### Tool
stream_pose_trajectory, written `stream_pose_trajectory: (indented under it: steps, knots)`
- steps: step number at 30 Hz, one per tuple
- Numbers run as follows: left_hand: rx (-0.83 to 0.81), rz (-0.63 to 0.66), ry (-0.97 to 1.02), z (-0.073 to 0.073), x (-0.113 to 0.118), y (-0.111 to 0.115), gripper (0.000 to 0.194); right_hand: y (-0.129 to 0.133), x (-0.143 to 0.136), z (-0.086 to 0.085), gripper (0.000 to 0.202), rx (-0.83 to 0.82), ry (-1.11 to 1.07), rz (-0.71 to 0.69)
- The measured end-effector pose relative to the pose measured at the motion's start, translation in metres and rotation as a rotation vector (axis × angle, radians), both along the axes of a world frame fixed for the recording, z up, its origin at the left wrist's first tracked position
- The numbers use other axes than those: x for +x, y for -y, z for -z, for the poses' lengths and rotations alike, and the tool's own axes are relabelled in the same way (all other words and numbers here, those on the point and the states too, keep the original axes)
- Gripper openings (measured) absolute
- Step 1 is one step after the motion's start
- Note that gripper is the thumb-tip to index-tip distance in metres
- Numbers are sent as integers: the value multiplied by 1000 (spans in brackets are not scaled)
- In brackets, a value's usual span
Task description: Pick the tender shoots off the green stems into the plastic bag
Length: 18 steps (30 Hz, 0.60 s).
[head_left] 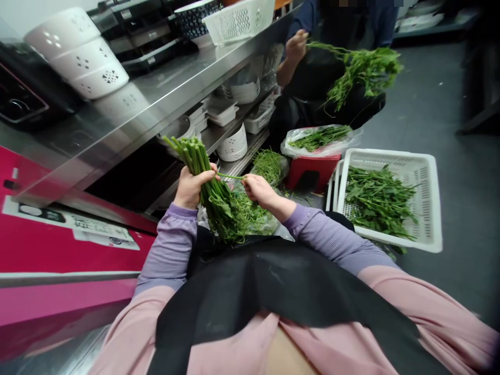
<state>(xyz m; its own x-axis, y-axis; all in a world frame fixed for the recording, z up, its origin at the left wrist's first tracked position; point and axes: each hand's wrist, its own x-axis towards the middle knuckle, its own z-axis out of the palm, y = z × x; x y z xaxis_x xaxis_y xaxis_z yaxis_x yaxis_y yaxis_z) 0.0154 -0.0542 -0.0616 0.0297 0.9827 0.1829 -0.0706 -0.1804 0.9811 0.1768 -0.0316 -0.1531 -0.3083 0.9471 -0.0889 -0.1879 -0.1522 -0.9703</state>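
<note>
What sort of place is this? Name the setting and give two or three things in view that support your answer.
Probably a restaurant or canteen kitchen's prep area. A long stainless steel counter has a shelf of stacked white dishes beneath it, and a white plastic crate on the floor holds leafy greens, while the left hand grips a bunch of green stems.

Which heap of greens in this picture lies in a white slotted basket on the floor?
The greens at right, in the white basket. The others sit in a clear bag on the red stool or in hands.

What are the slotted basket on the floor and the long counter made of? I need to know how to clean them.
The white basket looks like moulded plastic, matte, with a grid of slots. The counter looks like stainless steel, brushed and shiny: it mirrors the white perforated containers on it.
</note>
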Motion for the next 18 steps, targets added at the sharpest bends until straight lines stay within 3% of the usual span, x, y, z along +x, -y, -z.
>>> stream_pose_trajectory:
  steps: [2,4,6,8,11,14,16,18]
  knots:
    - [-26,-6,7,7,4,2,17,-3,4,23,18,23,154,146]
    - [-40,-52,38,11,1,3,18,-6,19,51,19,98,473,270]
    - [-42,-106,53,12,-7,-1,20,-9,41,77,18,117,793,269]
    - [-89,-109,2,15,-15,-7,21,-14,58,91,16,89,924,246]
    - [-208,-30,-77,26,-17,-17,22,-25,52,77,20,236,744,207]
    - [-289,52,-30,43,-8,-22,23,-30,18,44,27,413,456,-61]
    - [-326,92,3,49,-5,-22,24,-29,-3,31,32,423,364,-209]
    - [-341,109,22,51,-6,-22,26,-28,-12,31,33,413,376,-224]
